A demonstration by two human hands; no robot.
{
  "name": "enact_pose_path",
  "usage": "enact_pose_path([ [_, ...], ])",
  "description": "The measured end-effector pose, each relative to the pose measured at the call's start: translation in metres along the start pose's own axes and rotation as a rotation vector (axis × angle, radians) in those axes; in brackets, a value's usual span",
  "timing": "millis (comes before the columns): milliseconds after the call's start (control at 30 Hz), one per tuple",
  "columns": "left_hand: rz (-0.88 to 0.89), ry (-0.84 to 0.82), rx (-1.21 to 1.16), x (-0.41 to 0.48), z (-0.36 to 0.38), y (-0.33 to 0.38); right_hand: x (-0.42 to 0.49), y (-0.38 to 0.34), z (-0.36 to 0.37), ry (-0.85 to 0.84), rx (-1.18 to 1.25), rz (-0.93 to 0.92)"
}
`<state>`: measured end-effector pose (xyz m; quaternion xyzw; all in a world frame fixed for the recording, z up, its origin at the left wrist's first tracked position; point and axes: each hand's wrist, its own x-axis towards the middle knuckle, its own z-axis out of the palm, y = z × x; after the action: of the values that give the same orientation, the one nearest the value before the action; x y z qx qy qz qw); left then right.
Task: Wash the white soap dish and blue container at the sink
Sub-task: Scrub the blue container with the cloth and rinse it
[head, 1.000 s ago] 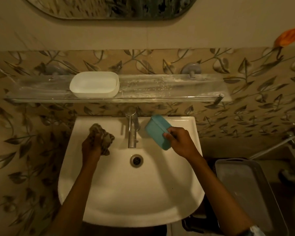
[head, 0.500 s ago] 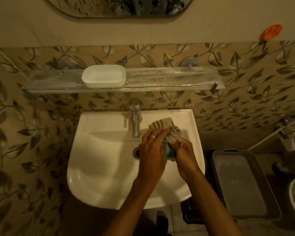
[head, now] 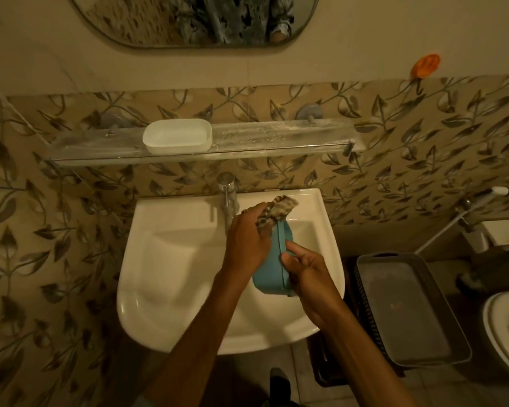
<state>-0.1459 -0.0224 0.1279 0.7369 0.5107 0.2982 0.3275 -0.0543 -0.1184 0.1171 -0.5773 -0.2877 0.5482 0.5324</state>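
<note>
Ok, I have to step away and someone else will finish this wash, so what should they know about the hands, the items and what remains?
Left hand: gripping a patterned cloth, pressed to the top of the blue container.
Right hand: holding the blue container on edge over the sink.
White soap dish: on the glass shelf above the tap, not in hand.
Done: I cannot tell whether the soap dish has been washed.
Left: finish wiping the container. No water is visibly running.
</note>
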Motion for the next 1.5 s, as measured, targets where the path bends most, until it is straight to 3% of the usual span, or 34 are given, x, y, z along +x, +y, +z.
enact_pose_path([
  [200,0.173,0.065,-0.087,-0.096,0.018,-0.005,0.016,-0.022,-0.012,0.115,0.123,-0.018],
  [267,0.004,-0.015,-0.308,-0.112,0.018,-0.014,0.020,-0.030,-0.022,0.153,0.168,-0.047],
  [333,-0.374,-0.007,-0.656,-0.112,0.013,-0.027,0.024,-0.038,-0.033,0.215,0.095,-0.052],
  [400,-0.622,0.041,-1.025,-0.101,0.000,-0.039,0.031,-0.040,-0.036,0.284,-0.023,-0.024],
  [500,-0.643,0.045,-1.443,-0.079,-0.027,-0.041,0.038,-0.034,-0.031,0.401,-0.033,0.076],
  [567,-0.575,0.077,-1.557,-0.065,-0.044,-0.032,0.041,-0.031,-0.023,0.451,0.008,0.100],
  [700,-0.397,0.181,-1.394,-0.043,-0.063,-0.004,0.042,-0.024,-0.006,0.537,-0.079,-0.058],
  [800,-0.122,0.286,-0.810,-0.041,-0.059,0.025,0.041,-0.022,0.004,0.584,-0.195,-0.245],
  [967,0.325,0.201,0.045,-0.055,-0.014,0.055,0.038,-0.019,0.009,0.585,-0.239,-0.397],
  [1033,0.307,0.189,0.025,-0.054,-0.010,0.048,0.037,-0.017,0.005,0.585,-0.211,-0.385],
  [1200,-0.029,0.272,-0.251,-0.045,-0.018,0.023,0.029,-0.020,0.002,0.639,-0.167,-0.359],
  [1267,0.035,0.283,-0.273,-0.059,-0.010,0.029,0.027,-0.021,0.002,0.672,-0.214,-0.383],
  [1400,0.347,0.185,-0.098,-0.082,0.009,0.037,0.028,-0.016,-0.004,0.621,-0.224,-0.405],
  [1433,0.325,0.159,-0.139,-0.073,0.006,0.032,0.029,-0.016,-0.005,0.621,-0.263,-0.404],
  [1500,0.089,0.148,-0.291,-0.050,-0.004,0.022,0.027,-0.017,-0.006,0.632,-0.366,-0.446],
])
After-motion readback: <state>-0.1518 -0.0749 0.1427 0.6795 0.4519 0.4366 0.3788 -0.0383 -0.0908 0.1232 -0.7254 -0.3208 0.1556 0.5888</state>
